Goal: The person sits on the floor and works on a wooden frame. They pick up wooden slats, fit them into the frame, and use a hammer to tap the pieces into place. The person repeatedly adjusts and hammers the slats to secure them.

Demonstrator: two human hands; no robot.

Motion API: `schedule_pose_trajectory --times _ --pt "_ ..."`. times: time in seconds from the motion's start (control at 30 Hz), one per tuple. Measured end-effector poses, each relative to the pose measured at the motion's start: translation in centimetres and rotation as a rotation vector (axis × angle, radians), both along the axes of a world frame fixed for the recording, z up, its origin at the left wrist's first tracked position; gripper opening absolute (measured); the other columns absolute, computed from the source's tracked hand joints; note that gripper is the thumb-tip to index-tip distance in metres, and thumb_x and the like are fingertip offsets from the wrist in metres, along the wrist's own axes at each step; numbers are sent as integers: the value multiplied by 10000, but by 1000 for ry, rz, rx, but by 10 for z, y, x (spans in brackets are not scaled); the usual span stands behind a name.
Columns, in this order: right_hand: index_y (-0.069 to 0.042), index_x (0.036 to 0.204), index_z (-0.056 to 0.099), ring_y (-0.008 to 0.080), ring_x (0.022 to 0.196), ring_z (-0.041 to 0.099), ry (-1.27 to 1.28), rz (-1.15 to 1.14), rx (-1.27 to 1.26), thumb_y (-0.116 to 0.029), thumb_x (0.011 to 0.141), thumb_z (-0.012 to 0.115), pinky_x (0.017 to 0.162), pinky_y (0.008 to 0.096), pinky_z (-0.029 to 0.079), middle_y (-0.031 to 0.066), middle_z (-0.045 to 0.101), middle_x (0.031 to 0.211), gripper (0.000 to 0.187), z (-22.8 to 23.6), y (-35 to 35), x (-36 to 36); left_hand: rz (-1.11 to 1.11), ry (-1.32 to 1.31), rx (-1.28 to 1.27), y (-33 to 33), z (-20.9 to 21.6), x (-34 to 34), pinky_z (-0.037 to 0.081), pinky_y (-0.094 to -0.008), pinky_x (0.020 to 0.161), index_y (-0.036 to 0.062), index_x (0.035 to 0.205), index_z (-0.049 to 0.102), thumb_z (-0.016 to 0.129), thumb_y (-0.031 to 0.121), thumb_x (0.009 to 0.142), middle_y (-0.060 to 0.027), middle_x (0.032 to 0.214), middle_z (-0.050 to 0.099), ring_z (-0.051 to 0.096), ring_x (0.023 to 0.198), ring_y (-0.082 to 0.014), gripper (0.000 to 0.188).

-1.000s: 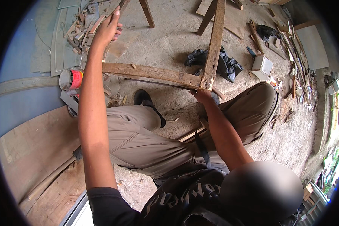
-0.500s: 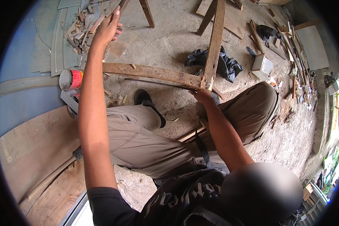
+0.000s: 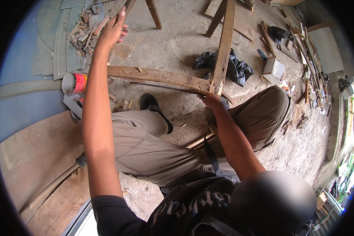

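Note:
A rough brown wooden frame (image 3: 157,76) stands in front of me, its rails and legs joined at corners. Far left, my left hand (image 3: 113,31) is closed around one of its timbers. My right hand (image 3: 211,100) is closed at the near right corner, under the end of an upright timber (image 3: 225,47); its fingertips are partly hidden there. A long thin dark strip (image 3: 161,87) runs below the near rail toward that hand; I cannot tell whether the hand holds it too. Beside the corner lies a short brown stick (image 3: 228,97).
Black plastic sheeting (image 3: 242,69) lies behind the corner. A white box (image 3: 273,70) and wood scraps line the right. At left are a pile of wood offcuts (image 3: 84,37), a red-labelled can (image 3: 74,82) and a leaning board (image 3: 41,147). My knees flank the near space.

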State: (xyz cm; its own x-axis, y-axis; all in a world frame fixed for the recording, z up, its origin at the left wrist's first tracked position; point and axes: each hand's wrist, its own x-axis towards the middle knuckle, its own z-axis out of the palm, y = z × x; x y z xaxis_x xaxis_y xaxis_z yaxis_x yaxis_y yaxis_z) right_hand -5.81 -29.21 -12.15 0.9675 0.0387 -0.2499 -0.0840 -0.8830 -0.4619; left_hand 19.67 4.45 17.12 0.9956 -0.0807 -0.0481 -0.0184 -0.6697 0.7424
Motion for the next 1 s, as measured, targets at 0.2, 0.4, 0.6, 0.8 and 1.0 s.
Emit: schedule_pose_trajectory --times 0.2,0.4,0.6,0.8,1.0 --pt "-170 1259 533 301 1124 566 -16 -6 -50 -447 815 683 911 441 467 97 594 1205 545 -2 0 -1 -2 1 -2 -2 1 0 528 -276 596 325 1437 380 313 623 950 -104 994 654 631 747 -146 575" --pt "-163 1297 493 296 1147 555 168 -20 40 -438 811 690 928 442 450 92 582 1236 592 19 6 7 -20 39 -11 2 5 1 544 -296 645 323 1463 326 295 673 926 -135 1048 634 630 772 -173 642" --pt "-161 1319 462 299 1162 545 107 -75 66 -432 802 700 937 437 435 91 587 1236 630 7 1 3 -8 85 -15 -2 7 1 536 -281 629 318 1461 332 300 665 930 -130 1037 633 623 758 -158 636" --pt "-160 1314 475 305 1172 536 120 -34 72 -447 810 689 954 447 428 92 558 1270 619 9 0 1 28 56 -34 -9 11 -5 524 -270 578 312 1443 373 334 607 951 -107 962 655 618 705 -138 574" --pt "-163 1326 469 300 1201 515 203 -24 45 -455 819 677 952 453 431 91 532 1300 621 18 2 5 15 42 -19 -3 7 -2 526 -276 584 310 1445 368 329 597 955 -114 975 661 627 717 -144 569"
